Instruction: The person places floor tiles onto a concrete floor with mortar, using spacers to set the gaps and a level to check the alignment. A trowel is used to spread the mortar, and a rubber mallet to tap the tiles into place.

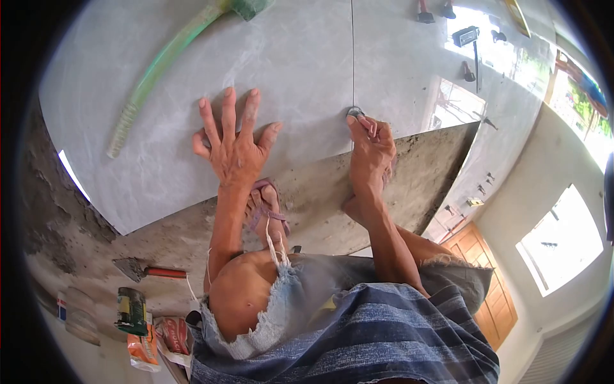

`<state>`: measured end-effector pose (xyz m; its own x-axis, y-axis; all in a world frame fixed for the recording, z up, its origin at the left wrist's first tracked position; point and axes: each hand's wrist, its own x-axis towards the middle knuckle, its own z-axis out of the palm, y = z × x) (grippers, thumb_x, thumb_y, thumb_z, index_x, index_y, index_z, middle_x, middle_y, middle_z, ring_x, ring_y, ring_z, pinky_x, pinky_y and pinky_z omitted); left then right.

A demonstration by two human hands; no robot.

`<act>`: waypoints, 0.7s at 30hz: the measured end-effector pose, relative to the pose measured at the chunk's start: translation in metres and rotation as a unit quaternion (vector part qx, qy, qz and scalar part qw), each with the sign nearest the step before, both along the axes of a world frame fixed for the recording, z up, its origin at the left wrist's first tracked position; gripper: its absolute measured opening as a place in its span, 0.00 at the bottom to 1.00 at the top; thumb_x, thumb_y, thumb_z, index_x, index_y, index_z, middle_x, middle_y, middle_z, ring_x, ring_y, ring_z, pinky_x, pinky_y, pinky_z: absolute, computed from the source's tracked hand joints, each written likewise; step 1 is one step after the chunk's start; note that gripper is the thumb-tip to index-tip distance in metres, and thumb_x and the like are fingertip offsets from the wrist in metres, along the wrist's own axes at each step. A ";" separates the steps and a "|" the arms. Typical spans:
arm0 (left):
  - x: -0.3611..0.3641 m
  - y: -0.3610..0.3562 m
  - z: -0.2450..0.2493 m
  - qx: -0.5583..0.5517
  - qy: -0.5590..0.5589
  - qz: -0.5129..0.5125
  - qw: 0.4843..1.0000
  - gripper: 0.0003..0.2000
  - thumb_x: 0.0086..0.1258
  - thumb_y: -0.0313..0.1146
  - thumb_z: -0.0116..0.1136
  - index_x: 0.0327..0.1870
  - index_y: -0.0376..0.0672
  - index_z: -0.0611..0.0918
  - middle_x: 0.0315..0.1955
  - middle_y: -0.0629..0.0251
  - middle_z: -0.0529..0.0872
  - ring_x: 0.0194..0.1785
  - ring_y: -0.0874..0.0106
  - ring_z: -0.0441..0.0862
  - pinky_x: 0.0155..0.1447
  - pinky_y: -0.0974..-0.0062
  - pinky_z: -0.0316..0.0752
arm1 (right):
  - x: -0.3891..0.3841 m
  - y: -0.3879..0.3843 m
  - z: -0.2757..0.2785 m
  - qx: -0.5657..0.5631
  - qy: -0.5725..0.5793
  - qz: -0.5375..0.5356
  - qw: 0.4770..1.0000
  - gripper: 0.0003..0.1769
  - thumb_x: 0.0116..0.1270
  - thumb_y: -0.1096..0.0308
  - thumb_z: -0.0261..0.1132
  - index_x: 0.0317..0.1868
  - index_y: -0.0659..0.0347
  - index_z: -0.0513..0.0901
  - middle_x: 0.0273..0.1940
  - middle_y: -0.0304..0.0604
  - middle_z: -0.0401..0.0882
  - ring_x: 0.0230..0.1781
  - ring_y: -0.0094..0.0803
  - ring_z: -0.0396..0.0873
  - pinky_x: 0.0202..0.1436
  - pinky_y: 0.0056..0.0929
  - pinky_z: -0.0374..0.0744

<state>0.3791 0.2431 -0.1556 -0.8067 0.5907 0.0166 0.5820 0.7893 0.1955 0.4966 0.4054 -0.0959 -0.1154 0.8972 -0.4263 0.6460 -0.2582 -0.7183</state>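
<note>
My left hand [233,144] lies on a glossy grey floor tile [288,77] with its fingers spread and nothing in it. To the right, my right hand [371,141] pinches a small dark round object [354,112] at the joint line between two tiles, close to their front edge. What exactly that object is cannot be made out. A green hose-like tube [160,64] rests on the tile, up and to the left of my left hand.
Rough bare floor [320,198] borders the tiles. A red-handled trowel [163,272], a dark green can [132,310] and orange packets [144,349] are at lower left. Small tools, including a black-headed one [465,36], lie upper right. A wooden door [489,281] stands at right.
</note>
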 end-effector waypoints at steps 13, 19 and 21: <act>-0.005 0.001 0.009 0.014 -0.012 -0.003 1.000 0.26 0.70 0.62 0.49 0.63 0.62 0.78 0.67 0.71 0.71 0.73 0.57 0.60 0.59 0.58 0.52 | 0.026 -0.006 -0.006 0.163 -0.252 0.199 0.933 0.35 0.53 0.54 0.76 0.55 0.64 0.71 0.57 0.53 0.69 0.57 0.45 0.69 0.58 0.45 0.67; -0.018 -0.041 0.033 0.239 -0.083 0.020 0.967 0.28 0.69 0.48 0.60 0.64 0.39 0.73 0.63 0.57 0.74 0.67 0.53 0.68 0.67 0.52 0.57 | 0.103 -0.063 -0.056 0.285 -0.236 0.409 0.834 0.31 0.58 0.59 0.69 0.57 0.66 0.69 0.58 0.63 0.63 0.59 0.59 0.63 0.60 0.58 0.60; -0.045 -0.064 0.060 0.217 0.018 0.050 0.975 0.30 0.67 0.49 0.62 0.64 0.38 0.73 0.62 0.55 0.74 0.65 0.55 0.69 0.63 0.55 0.60 | 0.079 -0.096 -0.028 0.234 -0.097 0.512 0.821 0.29 0.60 0.61 0.66 0.57 0.68 0.69 0.57 0.62 0.64 0.58 0.59 0.64 0.59 0.55 0.61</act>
<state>0.3338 0.1792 -0.0957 -0.8547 0.4395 0.2764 0.5182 0.6902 0.5051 0.5753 0.3092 -0.1237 -0.8816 0.4433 -0.1620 0.4665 0.7666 -0.4411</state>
